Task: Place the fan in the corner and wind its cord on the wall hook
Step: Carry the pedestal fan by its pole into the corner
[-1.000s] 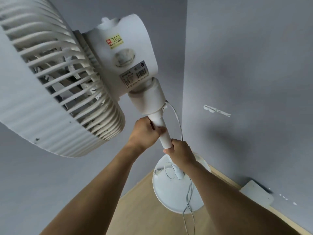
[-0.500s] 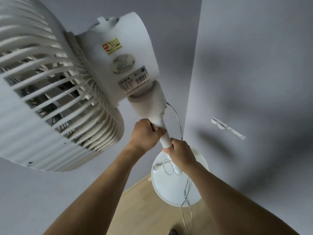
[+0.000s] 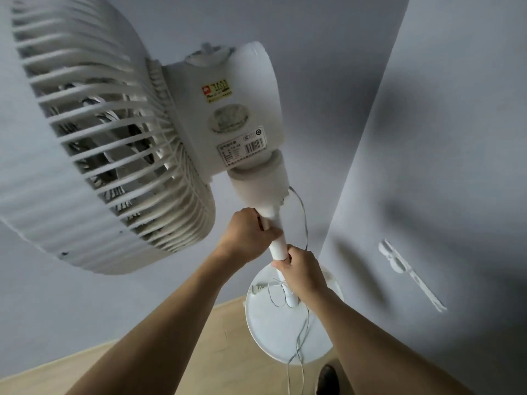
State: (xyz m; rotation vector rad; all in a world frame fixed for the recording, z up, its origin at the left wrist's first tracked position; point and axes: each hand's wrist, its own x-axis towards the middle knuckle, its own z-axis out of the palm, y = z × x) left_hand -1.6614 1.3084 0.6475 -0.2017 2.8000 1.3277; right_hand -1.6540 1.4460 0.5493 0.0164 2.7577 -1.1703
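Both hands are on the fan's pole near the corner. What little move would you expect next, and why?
Probably lowering the fan so its round base settles flat on the floor by the corner. The left hand and right hand both grip the pole, the cord dangles loose, and the wall hook is bare.

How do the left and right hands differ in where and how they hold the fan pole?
The left hand grips the pole higher, just under the neck; the right hand grips lower, nearer the base. The left comes from the left side, the right from the right, beside the cord. Both wrap the pole.
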